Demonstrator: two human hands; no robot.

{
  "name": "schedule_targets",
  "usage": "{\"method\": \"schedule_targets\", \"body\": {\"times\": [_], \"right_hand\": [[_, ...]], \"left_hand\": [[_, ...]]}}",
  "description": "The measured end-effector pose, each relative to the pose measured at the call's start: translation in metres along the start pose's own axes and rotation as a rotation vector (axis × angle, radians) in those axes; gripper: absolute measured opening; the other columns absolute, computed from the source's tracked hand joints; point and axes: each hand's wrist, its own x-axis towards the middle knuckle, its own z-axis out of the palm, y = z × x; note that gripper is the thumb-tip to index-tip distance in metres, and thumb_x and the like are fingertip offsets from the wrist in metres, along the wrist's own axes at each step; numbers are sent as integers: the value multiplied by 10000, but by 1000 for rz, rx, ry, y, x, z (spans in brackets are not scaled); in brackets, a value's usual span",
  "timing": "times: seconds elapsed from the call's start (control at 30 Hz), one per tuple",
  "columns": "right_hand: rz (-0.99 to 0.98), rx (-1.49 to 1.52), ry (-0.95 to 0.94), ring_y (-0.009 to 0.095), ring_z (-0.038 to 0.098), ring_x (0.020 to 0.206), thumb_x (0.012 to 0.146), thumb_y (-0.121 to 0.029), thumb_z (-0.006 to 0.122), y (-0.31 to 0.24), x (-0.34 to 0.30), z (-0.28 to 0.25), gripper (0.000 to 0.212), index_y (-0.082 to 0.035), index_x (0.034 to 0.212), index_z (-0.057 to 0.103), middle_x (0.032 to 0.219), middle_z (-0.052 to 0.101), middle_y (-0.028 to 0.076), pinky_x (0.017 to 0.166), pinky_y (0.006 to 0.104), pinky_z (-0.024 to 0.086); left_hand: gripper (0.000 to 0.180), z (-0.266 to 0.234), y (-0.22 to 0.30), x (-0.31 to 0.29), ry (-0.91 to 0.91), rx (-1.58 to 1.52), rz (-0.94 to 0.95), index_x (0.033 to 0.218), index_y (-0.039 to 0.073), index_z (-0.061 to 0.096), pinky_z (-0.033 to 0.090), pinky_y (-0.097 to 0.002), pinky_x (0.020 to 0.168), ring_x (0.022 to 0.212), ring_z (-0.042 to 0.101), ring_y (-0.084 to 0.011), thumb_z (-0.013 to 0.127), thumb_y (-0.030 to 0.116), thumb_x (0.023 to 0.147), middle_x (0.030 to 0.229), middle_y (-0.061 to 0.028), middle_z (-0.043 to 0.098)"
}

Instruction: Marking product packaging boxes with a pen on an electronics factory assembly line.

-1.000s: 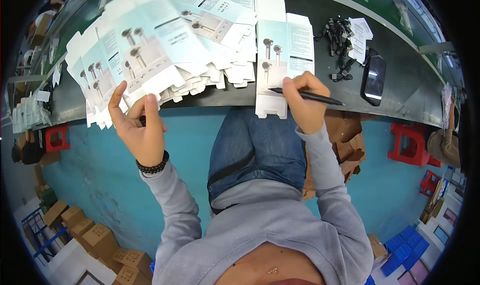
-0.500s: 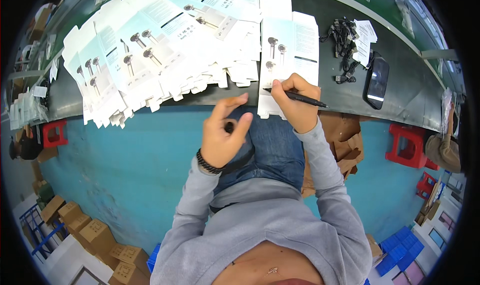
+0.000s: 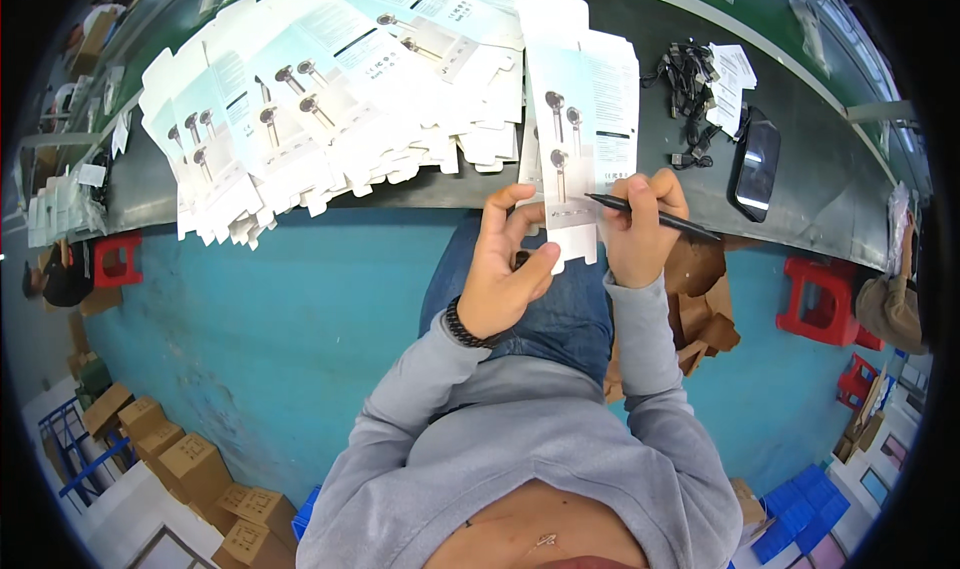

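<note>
A flattened white-and-teal carton with pictures of a metal massager-like device lies at the table's front edge, its lower flaps overhanging toward me. My left hand is closed at its lower left edge, thumb and fingertips against the card. A small black thing, perhaps the pen's cap, shows partly in that palm. In my right hand is a black marker pen, its tip at the carton's lower printed part. That hand's fingertips rest by the carton's right edge. To the left spreads a thick fanned pile of similar flat cartons.
Right of the carton lie a bundle of black cables, white paper slips and a dark phone. Crumpled brown paper is on the floor beside my legs. Red stools stand at both sides; brown boxes are stacked behind left.
My left hand has moved right and taken hold of the carton's lower left edge. The carton has shifted toward me and tilted slightly. My right hand with the marker has moved right and down.
</note>
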Motion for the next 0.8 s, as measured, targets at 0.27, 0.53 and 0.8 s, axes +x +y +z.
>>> {"method": "schedule_targets", "body": {"times": [0.27,0.53,0.8], "right_hand": [[-179,153,69,70,352,450,843,-57,484,-26,29,-7,266,-96,641,315,531,430,34,426,210,304],[-141,-419,-131,31,402,484,771,-48,610,6,21,16,231,-26,596,460,543,481,1,441,197,317],[-146,-624,-231,28,377,448,727,-77,652,9,19,23,241,-18,570,480,467,461,-2,404,208,301]], "left_hand": [[662,-20,72,-14,310,310,371,1313,125,212,305,-168,387,479,412,-30,529,-75,768,1105,-133,518],[606,-49,113,-28,786,610,857,1293,75,250,293,-155,400,488,384,-25,562,-39,786,1183,-180,481],[417,-24,36,-16,179,638,252,1183,40,363,370,-161,456,551,480,-33,543,-14,811,1156,-174,521]]}}
